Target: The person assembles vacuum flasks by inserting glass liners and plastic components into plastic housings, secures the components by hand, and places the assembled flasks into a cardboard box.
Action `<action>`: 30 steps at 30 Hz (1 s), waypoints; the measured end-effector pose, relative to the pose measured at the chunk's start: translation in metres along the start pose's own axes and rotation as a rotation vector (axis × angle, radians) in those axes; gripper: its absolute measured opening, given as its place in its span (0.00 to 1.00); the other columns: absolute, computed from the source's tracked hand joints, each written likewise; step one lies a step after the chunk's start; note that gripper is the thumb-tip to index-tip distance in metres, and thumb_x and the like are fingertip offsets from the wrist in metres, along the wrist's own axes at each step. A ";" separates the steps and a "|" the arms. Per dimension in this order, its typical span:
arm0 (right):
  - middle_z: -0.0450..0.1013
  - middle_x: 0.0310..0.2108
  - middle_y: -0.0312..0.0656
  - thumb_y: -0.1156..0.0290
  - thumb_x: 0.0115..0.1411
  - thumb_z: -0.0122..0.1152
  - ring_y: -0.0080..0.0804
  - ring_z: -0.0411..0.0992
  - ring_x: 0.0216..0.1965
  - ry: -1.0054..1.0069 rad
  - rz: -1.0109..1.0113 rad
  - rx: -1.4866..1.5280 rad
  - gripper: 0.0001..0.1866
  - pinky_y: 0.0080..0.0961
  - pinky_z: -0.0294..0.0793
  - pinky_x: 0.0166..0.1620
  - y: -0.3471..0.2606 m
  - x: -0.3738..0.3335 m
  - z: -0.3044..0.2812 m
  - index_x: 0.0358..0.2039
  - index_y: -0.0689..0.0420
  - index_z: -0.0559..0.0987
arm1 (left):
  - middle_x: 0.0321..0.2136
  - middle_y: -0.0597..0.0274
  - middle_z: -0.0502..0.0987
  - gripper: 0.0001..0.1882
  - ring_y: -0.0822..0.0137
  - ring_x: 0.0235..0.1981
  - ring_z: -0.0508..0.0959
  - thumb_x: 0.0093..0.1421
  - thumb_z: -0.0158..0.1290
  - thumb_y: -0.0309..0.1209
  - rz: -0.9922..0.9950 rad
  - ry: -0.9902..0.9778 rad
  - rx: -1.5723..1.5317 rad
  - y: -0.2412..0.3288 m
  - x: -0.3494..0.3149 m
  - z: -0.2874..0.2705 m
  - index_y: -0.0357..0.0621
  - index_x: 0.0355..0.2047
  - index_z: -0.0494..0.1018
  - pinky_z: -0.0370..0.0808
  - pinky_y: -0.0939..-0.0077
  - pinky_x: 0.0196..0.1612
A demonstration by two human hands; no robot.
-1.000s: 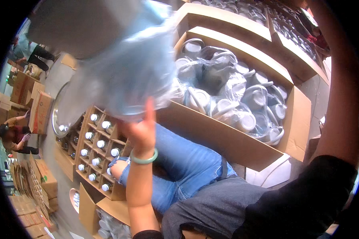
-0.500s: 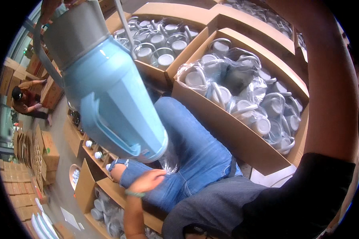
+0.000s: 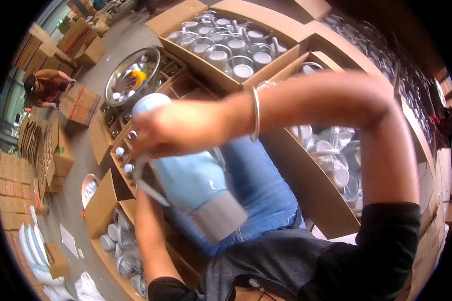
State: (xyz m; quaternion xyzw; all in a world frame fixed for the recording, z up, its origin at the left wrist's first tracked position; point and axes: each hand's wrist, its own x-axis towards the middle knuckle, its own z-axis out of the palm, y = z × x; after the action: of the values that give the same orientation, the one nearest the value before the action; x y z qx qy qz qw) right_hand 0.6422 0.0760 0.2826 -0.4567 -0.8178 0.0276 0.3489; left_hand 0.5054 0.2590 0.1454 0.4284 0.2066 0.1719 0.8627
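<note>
My right hand (image 3: 186, 125) reaches across from the right, blurred by motion, its fingers closed round a light-blue jug (image 3: 191, 178). The jug is tipped over my lap with its grey top (image 3: 220, 215) pointing down to the right. A grey handle (image 3: 153, 188) loops out on its left side. Above my fingers shows a pale-blue rounded part, likely the jug's base. My left forearm (image 3: 150, 236) comes up from the lower edge, but its hand is hidden behind the jug and my right hand.
Open cartons hold clear jugs with grey lids, at the back (image 3: 228, 45), the right (image 3: 331, 150) and lower left (image 3: 118, 241). Beyond my hands are a metal basin (image 3: 155, 62) of small white pieces and a divided carton. Far left, a person (image 3: 47, 88) handles a carton (image 3: 79, 104).
The jug has dropped from high and close to over my lap, and its grey top now points down. My right hand has come down into view. My left hand has become hidden.
</note>
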 end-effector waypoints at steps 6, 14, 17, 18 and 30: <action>0.67 0.36 0.40 0.69 0.59 0.55 0.32 0.72 0.37 -0.068 -0.066 0.049 0.18 0.27 0.77 0.33 -0.023 -0.075 0.108 0.50 0.57 0.77 | 0.45 0.56 0.76 0.36 0.61 0.45 0.76 0.63 0.36 0.66 0.246 -0.125 -0.038 -0.019 0.047 -0.106 0.44 0.43 0.70 0.76 0.67 0.48; 0.59 0.63 0.58 0.35 0.58 0.48 0.57 0.59 0.61 0.178 0.067 -0.326 0.38 0.57 0.44 0.64 -0.011 -0.009 0.043 0.58 0.52 0.75 | 0.50 0.45 0.74 0.26 0.53 0.54 0.73 0.64 0.38 0.55 0.373 -0.125 0.252 0.025 0.006 -0.008 0.42 0.32 0.66 0.71 0.54 0.58; 0.58 0.63 0.63 0.32 0.61 0.40 0.62 0.57 0.63 0.153 0.269 -0.098 0.44 0.58 0.50 0.63 0.032 -0.001 0.042 0.63 0.57 0.68 | 0.51 0.46 0.74 0.21 0.56 0.58 0.70 0.67 0.34 0.46 0.314 -0.005 0.152 0.038 -0.019 0.013 0.40 0.35 0.68 0.64 0.59 0.63; 0.58 0.63 0.62 0.33 0.62 0.39 0.59 0.59 0.63 0.223 0.240 -0.007 0.44 0.54 0.54 0.63 0.046 -0.007 0.050 0.62 0.59 0.68 | 0.52 0.47 0.72 0.24 0.57 0.59 0.68 0.69 0.30 0.46 0.349 0.069 0.291 0.043 -0.031 0.025 0.38 0.41 0.68 0.61 0.60 0.65; 0.57 0.66 0.55 0.54 0.72 0.30 0.43 0.59 0.65 0.276 0.427 0.449 0.30 0.37 0.61 0.63 0.070 0.000 0.044 0.60 0.65 0.67 | 0.62 0.38 0.61 0.37 0.47 0.67 0.57 0.69 0.32 0.52 0.874 -0.015 0.948 0.052 -0.052 0.018 0.29 0.63 0.56 0.49 0.53 0.68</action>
State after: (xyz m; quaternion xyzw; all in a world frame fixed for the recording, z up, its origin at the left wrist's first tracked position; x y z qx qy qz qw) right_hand 0.6674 0.1285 0.2239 -0.5289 -0.6225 0.2172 0.5344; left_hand 0.4638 0.2522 0.2080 0.8091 0.0605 0.3943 0.4316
